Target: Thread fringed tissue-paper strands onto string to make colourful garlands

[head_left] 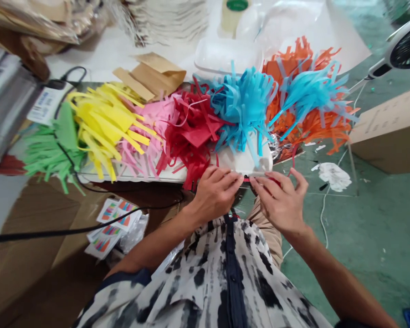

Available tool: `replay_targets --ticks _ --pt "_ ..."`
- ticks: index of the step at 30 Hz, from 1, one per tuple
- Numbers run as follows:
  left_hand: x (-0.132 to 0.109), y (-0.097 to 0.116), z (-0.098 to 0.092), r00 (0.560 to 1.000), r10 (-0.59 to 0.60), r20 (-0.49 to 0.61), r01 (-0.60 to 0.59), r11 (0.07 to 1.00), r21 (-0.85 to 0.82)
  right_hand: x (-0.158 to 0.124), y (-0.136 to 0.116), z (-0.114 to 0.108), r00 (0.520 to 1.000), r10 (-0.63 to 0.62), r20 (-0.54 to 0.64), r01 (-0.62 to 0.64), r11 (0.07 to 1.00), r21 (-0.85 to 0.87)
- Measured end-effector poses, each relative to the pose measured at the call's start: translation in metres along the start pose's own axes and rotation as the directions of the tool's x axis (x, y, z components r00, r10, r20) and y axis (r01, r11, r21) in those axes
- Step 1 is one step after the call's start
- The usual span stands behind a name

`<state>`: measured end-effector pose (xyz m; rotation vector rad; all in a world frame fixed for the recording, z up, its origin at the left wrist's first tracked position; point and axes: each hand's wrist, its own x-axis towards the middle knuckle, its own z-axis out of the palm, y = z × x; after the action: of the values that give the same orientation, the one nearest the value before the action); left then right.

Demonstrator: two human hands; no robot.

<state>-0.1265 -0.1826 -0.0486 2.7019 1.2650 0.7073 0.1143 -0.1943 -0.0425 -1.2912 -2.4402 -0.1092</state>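
From the head-worn view, looking down over a black-and-white patterned shirt [205, 282], the left hand [213, 193] and right hand [278, 202] meet at the near edge of a white board [249, 161]. The fingertips of both hands pinch a small red paper strip [246, 179], which sits between them at that edge and is mostly hidden by the fingers.

Fringed paper tassels lie in a crowded row along the board and beyond it, from left to right: a green tassel [51, 152], a yellow tassel [105, 123], a pink tassel [140, 150], a red tassel [191, 136], a blue tassel [242, 105] and an orange tassel [328, 132]. The red tassel's strands hang just beside the left hand. A second blue tassel [310, 89] lies over the orange one.

Behind the row are a brown kraft paper envelope [153, 75], a white foam tray [222, 54] and a roll of tape [234, 16]. A black cable [71, 230] crosses above a stack of printed cards [112, 223] on the left. To the right, a fan [405, 48] and a cardboard box [389, 132] stand above a green floor [372, 237].
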Motion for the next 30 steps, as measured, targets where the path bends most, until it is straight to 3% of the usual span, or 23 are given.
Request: replay_targets --ticks 8,10,12,14,16,17,19,20,23,25,27,30 --pt "-0.012 0.018 0.006 0.992 -0.057 -0.112 0.055 0.998 -0.017 0.000 -0.025 -0.003 0.998 -0.021 -0.057 0.017 0.998 -0.068" --pt "-0.008 0.024 -0.002 0.984 -0.114 -0.136 0.101 0.990 -0.100 0.004 -0.025 -0.010 0.993 -0.067 -0.102 0.057 0.993 -0.104" --pt "-0.002 0.030 -0.013 0.961 -0.243 -0.130 0.201 0.941 -0.272 0.009 -0.021 -0.020 0.974 -0.116 -0.194 0.089 0.986 -0.142" --pt "0.005 0.034 -0.027 0.910 -0.412 -0.044 0.320 0.766 -0.557 0.014 -0.016 -0.031 0.950 -0.153 -0.271 0.111 0.980 -0.166" --pt "0.010 0.035 -0.039 0.843 -0.512 0.164 0.409 0.414 -0.813 0.019 -0.012 -0.043 0.922 -0.182 -0.342 0.118 0.973 -0.199" --pt "0.012 0.034 -0.045 0.814 -0.505 0.288 0.440 0.211 -0.873 0.021 -0.012 -0.049 0.906 -0.201 -0.372 0.123 0.967 -0.224" --pt "0.014 0.031 -0.053 0.769 -0.417 0.484 0.482 -0.119 -0.868 0.025 -0.013 -0.059 0.882 -0.243 -0.404 0.138 0.952 -0.272" --pt "0.015 0.030 -0.056 0.756 -0.368 0.541 0.490 -0.231 -0.841 0.028 -0.015 -0.064 0.874 -0.253 -0.415 0.140 0.949 -0.283" --pt "0.018 0.028 -0.061 0.757 -0.272 0.594 0.458 -0.428 -0.779 0.037 -0.025 -0.072 0.895 -0.176 -0.409 0.089 0.971 -0.223" --pt "0.022 0.027 -0.063 0.775 -0.265 0.573 0.416 -0.469 -0.779 0.048 -0.034 -0.076 0.908 -0.043 -0.416 0.018 0.998 -0.064" --pt "0.028 0.024 -0.064 0.795 -0.313 0.520 0.372 -0.426 -0.825 0.061 -0.041 -0.079 0.904 0.130 -0.407 -0.054 0.980 0.191" --pt "0.040 0.017 -0.068 0.837 -0.420 0.351 0.255 -0.267 -0.929 0.082 -0.049 -0.083 0.886 0.372 -0.277 -0.160 0.806 0.570"
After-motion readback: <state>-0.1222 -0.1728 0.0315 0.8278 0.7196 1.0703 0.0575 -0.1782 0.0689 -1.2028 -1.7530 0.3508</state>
